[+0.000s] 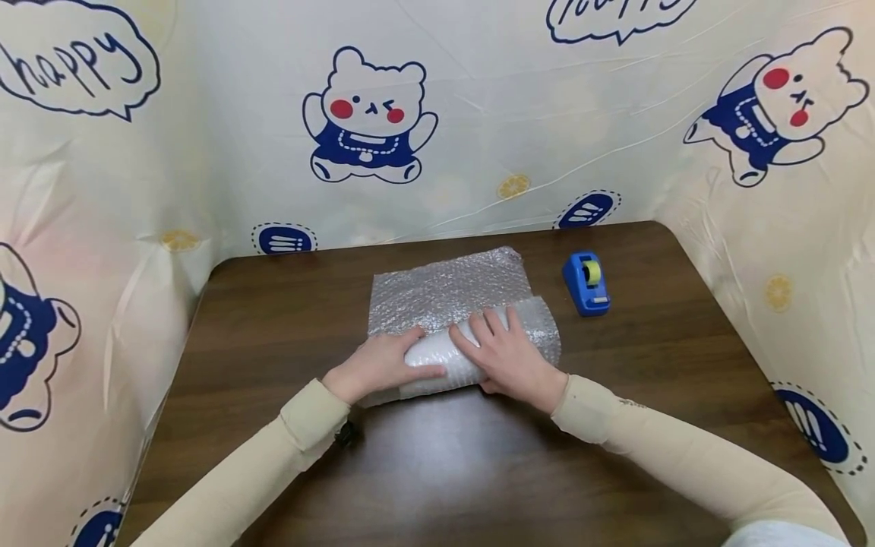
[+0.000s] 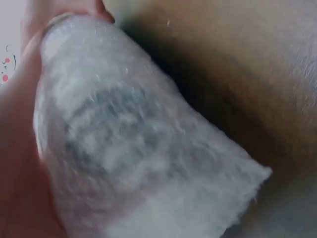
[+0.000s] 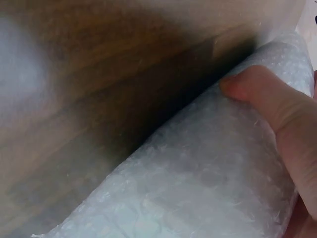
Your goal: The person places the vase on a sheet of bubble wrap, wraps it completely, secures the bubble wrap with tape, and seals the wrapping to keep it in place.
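A white cylindrical object (image 1: pixel 437 355), partly rolled in clear bubble wrap, lies across the middle of the table. The flat part of the bubble wrap sheet (image 1: pixel 444 292) spreads behind it, toward the wall. My left hand (image 1: pixel 379 365) grips the left part of the roll, thumb and fingers spread round it. Further right, my right hand (image 1: pixel 511 355) holds the roll with its fingers over the top; in the right wrist view its thumb (image 3: pixel 262 91) presses the near side. Through the wrap (image 2: pixel 119 134) in the left wrist view a darker round patch shows; what it is stays blurred.
A blue tape dispenser (image 1: pixel 589 285) with a yellow-green roll stands to the right of the sheet. The dark wooden table (image 1: pixel 649 395) is enclosed at the back and sides by a printed cloth (image 1: pixel 478 114) with cartoon bears.
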### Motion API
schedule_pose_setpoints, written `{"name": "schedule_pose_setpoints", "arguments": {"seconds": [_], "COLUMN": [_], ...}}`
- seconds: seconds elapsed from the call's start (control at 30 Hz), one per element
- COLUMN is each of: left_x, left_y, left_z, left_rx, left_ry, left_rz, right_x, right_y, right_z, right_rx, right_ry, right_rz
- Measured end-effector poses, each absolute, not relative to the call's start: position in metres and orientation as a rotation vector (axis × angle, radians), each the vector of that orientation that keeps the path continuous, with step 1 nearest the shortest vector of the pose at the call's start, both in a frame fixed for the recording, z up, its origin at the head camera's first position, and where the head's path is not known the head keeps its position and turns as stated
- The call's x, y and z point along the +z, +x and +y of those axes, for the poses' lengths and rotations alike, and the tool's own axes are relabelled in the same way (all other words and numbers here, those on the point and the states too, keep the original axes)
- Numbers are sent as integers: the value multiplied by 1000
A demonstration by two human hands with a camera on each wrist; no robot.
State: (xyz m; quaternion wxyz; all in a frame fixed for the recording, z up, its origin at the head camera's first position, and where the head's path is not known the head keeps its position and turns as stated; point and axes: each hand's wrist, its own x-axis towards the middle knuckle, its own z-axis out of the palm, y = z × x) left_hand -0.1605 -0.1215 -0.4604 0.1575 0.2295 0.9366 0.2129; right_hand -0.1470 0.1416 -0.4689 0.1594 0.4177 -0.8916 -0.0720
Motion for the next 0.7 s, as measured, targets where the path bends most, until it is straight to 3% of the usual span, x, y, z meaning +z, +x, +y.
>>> {"name": "schedule_pose_setpoints", "arguments": {"seconds": [0.27, 0.7], "left_x": [-462, -465], "left_y": [-161, -161], "left_z": [-117, -124], "left_rx": [576, 498], "left_ry": [439, 558], "left_rz": [2720, 2755], "right_x": [-470, -468], "right_y": [-139, -137], "right_z": [141, 142], "right_rx": [-237, -150], "right_ry": [1121, 1075], "right_rz": [-2567, -2672]}}
